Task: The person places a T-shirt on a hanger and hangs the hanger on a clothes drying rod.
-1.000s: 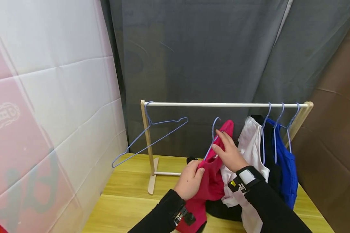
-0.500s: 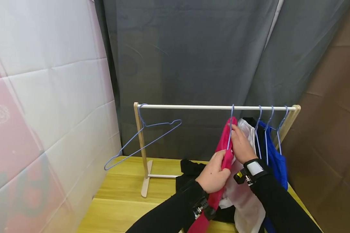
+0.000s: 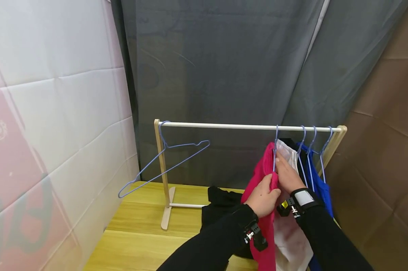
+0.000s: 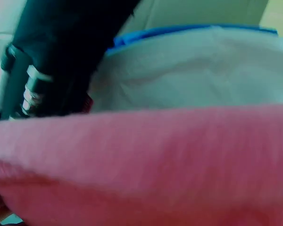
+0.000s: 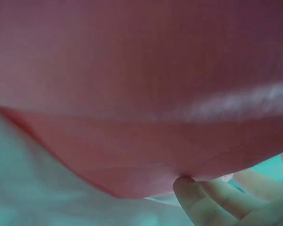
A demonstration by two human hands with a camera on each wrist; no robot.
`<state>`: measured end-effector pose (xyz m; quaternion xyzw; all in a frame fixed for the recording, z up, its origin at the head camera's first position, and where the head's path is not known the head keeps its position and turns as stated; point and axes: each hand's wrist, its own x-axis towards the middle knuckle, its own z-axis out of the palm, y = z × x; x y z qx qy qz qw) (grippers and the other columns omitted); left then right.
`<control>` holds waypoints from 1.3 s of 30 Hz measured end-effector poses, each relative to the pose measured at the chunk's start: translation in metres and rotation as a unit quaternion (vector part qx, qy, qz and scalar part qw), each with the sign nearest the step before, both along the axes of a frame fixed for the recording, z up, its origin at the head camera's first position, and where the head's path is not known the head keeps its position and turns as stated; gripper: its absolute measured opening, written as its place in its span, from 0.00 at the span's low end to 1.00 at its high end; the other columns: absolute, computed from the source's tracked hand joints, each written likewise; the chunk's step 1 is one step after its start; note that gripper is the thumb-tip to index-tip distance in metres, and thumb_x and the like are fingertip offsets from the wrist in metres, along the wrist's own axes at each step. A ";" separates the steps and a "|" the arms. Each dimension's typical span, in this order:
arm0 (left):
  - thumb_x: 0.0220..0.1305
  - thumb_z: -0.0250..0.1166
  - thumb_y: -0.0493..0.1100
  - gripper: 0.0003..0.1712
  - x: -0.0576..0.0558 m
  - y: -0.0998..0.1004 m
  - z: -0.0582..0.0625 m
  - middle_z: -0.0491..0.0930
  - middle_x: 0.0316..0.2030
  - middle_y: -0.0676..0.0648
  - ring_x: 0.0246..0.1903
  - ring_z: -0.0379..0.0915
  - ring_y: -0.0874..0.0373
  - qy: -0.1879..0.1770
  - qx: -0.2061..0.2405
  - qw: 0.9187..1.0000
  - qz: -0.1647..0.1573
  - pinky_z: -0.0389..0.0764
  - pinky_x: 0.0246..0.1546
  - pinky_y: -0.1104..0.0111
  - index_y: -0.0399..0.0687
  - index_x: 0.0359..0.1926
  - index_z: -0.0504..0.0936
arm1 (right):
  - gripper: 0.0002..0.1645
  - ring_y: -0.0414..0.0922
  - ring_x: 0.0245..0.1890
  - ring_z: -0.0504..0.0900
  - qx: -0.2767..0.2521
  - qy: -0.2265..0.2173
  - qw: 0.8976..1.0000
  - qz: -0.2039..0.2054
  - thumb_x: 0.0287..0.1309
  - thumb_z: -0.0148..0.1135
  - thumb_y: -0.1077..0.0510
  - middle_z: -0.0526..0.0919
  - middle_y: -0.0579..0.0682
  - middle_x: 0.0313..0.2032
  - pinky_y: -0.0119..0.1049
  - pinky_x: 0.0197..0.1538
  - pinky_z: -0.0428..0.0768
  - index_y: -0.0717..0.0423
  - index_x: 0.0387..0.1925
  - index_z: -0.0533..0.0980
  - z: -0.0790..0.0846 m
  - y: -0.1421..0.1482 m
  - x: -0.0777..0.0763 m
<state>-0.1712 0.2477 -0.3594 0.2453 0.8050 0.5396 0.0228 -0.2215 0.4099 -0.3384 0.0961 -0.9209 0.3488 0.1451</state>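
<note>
A pink garment hangs from a blue wire hanger, whose hook sits over the white rod of the small rack. My left hand grips the garment's edge just below the hanger's shoulder. On its right side, my right hand touches the cloth and hanger with fairly straight fingers. In the right wrist view a fingertip rests at the pink fabric's edge. Pink cloth fills the lower left wrist view and conceals most of the left hand.
To the right on the rod hang white, black and blue clothes. A bare blue hanger dangles at the left end. Black cloth lies on the wooden table, with a white printed sheet along the left.
The hanger with the pink garment has gone from below the rod onto it, then slid slightly right toward the other clothes. Both hands have moved right with it.
</note>
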 end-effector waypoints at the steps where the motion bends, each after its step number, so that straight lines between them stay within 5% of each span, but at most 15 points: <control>1: 0.71 0.59 0.46 0.30 -0.001 0.000 -0.002 0.75 0.59 0.55 0.53 0.71 0.67 -0.002 -0.001 1.000 0.002 0.73 0.58 0.69 0.48 0.71 0.66 | 0.34 0.67 0.74 0.51 -0.005 -0.004 1.000 0.004 0.82 0.28 0.49 0.51 0.68 0.75 0.61 0.72 0.50 0.69 0.76 0.49 -0.002 -0.001 0.000; 4: 0.72 0.59 0.49 0.33 -0.002 -0.004 -0.009 0.73 0.63 0.55 0.55 0.70 0.67 0.004 -0.015 1.000 0.002 0.71 0.60 0.69 0.49 0.74 0.64 | 0.35 0.67 0.74 0.52 -0.011 -0.011 1.000 0.006 0.82 0.28 0.48 0.51 0.68 0.76 0.62 0.71 0.52 0.67 0.77 0.49 -0.006 -0.005 0.003; 8: 0.72 0.59 0.52 0.35 0.001 -0.017 -0.016 0.72 0.64 0.54 0.55 0.70 0.66 0.009 -0.030 0.999 0.000 0.72 0.59 0.68 0.48 0.75 0.62 | 0.35 0.69 0.67 0.65 -0.027 -0.023 0.999 -0.003 0.82 0.31 0.47 0.57 0.70 0.73 0.62 0.61 0.71 0.65 0.78 0.50 -0.008 -0.012 0.012; 12: 0.73 0.59 0.55 0.35 0.006 -0.036 -0.019 0.72 0.64 0.54 0.53 0.71 0.65 0.004 -0.031 1.000 0.001 0.75 0.56 0.65 0.52 0.75 0.62 | 0.29 0.66 0.52 0.80 -0.054 0.027 0.997 -0.037 0.79 0.43 0.51 0.73 0.71 0.61 0.47 0.42 0.85 0.63 0.72 0.63 -0.003 -0.024 0.023; 17: 0.73 0.58 0.56 0.35 0.015 -0.058 -0.022 0.72 0.61 0.55 0.49 0.71 0.65 0.008 -0.036 0.999 -0.023 0.78 0.52 0.65 0.56 0.76 0.60 | 0.19 0.55 0.36 0.82 -0.082 0.103 0.990 -0.048 0.76 0.49 0.55 0.79 0.61 0.42 0.30 0.31 0.82 0.62 0.59 0.72 0.013 -0.050 0.040; 28: 0.74 0.59 0.51 0.30 0.022 -0.093 -0.024 0.77 0.54 0.57 0.46 0.75 0.67 0.010 -0.027 0.995 -0.096 0.79 0.48 0.70 0.57 0.73 0.66 | 0.12 0.54 0.26 0.78 -0.143 0.093 0.983 0.074 0.74 0.54 0.57 0.76 0.54 0.32 0.41 0.30 0.83 0.57 0.53 0.74 0.049 -0.115 0.074; 34: 0.78 0.54 0.49 0.20 0.016 -0.119 -0.035 0.81 0.53 0.57 0.51 0.75 0.68 0.054 -0.015 0.990 -0.130 0.76 0.53 0.70 0.54 0.66 0.77 | 0.07 0.51 0.23 0.77 -0.152 0.085 0.980 0.098 0.74 0.55 0.55 0.74 0.52 0.33 0.40 0.28 0.80 0.54 0.47 0.75 0.045 -0.143 0.074; 39: 0.78 0.53 0.46 0.16 0.012 -0.144 -0.048 0.82 0.51 0.60 0.51 0.75 0.68 0.050 0.003 0.994 -0.093 0.75 0.55 0.68 0.52 0.57 0.83 | 0.07 0.48 0.29 0.73 -0.148 0.102 0.981 0.066 0.74 0.55 0.56 0.72 0.50 0.33 0.39 0.33 0.74 0.52 0.38 0.75 0.026 -0.164 0.064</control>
